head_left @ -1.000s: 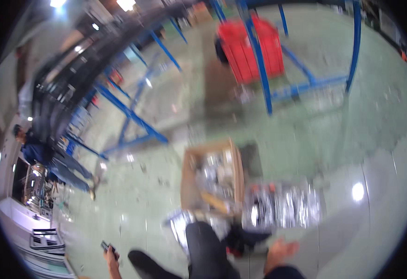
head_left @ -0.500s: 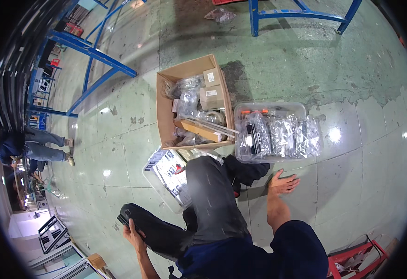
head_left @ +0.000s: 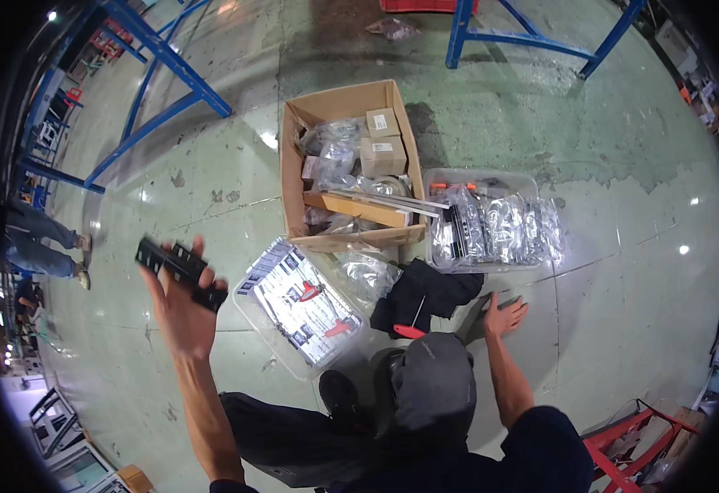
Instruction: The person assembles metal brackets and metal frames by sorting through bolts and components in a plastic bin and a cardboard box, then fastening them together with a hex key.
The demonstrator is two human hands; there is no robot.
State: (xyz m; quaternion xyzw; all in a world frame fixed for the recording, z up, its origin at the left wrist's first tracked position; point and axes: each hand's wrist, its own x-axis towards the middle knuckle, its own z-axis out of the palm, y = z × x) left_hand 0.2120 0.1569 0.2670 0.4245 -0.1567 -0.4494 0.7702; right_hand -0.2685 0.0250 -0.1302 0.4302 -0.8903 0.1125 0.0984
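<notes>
My left hand [head_left: 185,320] is raised at the left, its fingers round a black block-like hardware piece [head_left: 170,261] with slots; its exact kind is unclear. Low over the floor at the right, my right hand [head_left: 505,315] has its fingers stretched out and holds nothing; whether it touches the floor I cannot tell. Beside it lies a crumpled black cloth [head_left: 459,287], with a red-handled tool [head_left: 409,331] with a thin shaft on it. Between my hands, a shallow clear plastic tray [head_left: 252,319] bears a printed sheet and two red-handled tools [head_left: 310,290].
An open cardboard box [head_left: 294,177] holds small cartons, bagged parts and long strips. To its right stands a clear bin [head_left: 507,175] of bagged parts. Blue metal frames [head_left: 174,70] stand beyond, a red frame [head_left: 622,456] lower right. Another person's legs [head_left: 39,238] show far left.
My left hand has risen from beside my knee, up and leftward, with the black piece. My knees have shifted down, uncovering the tray, cloth and red-handled tool. My right hand stays low, fingers spread.
</notes>
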